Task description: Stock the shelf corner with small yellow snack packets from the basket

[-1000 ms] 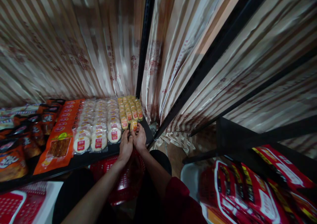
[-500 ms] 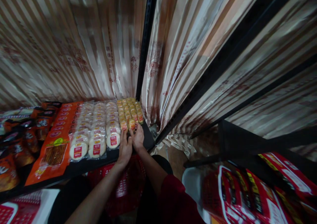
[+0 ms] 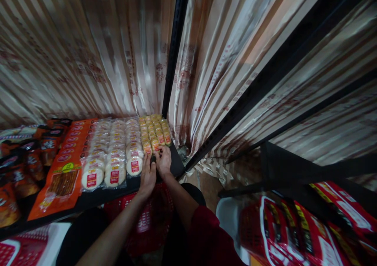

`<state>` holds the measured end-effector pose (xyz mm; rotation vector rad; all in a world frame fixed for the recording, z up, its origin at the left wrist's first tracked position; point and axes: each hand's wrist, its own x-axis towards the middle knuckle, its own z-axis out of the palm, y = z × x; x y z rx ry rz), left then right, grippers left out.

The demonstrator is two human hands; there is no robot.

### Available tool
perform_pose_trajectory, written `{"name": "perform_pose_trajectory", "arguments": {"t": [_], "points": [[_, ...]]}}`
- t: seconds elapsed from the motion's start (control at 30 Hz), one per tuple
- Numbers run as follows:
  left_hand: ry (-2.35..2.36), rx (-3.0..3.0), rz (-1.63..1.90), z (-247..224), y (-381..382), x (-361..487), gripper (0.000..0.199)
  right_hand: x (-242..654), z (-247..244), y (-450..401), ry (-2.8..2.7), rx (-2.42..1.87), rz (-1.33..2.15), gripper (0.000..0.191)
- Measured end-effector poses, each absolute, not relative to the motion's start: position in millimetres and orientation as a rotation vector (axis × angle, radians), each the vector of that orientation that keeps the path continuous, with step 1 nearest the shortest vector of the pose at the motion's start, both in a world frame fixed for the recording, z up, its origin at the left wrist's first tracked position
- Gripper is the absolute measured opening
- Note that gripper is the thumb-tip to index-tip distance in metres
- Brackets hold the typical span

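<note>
Small yellow-wrapped snack packets [image 3: 151, 128] with red labels stand in close rows at the right end of the black shelf [image 3: 138, 184]. My left hand [image 3: 149, 175] rests at the front of these rows, its fingers stretched forward beside the white round cakes. My right hand [image 3: 163, 162] is just right of it, fingers bent and touching the lower front of the yellow packets. Neither hand has a packet lifted. Clear-wrapped white round cakes [image 3: 134, 164] with red labels form several columns to the left of my left hand.
Left along the shelf lie an orange snack bag [image 3: 63, 175] and dark-and-orange packs [image 3: 48, 148]. A black upright post [image 3: 173, 50] and striped curtain [image 3: 112, 62] stand behind. Below is a red basket [image 3: 141, 223]. Red packages [image 3: 294, 226] fill the lower right.
The fingers of my right hand have shifted slightly left and down along the front of the yellow packets. My left hand has hardly moved. The view has shifted slightly.
</note>
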<state>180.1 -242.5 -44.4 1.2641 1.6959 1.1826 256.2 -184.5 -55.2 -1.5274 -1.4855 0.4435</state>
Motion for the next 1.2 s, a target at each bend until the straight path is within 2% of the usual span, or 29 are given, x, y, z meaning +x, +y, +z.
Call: {"name": "perform_pose_trajectory", "arguments": {"t": [0.7,0.97,1.2], "points": [[1.721,1.281,1.197,-38,-245,182,0.036,259,-46,-198,-1.498,-1.547,0.416,0.020],[1.781,1.331,1.186,-36,-274,191,0.030,264,-46,-245,-1.448,-1.462,0.423,0.027],[1.617,1.182,1.160,-43,-298,190,0.028,276,-52,-285,-1.488,-1.388,0.447,0.031]]}}
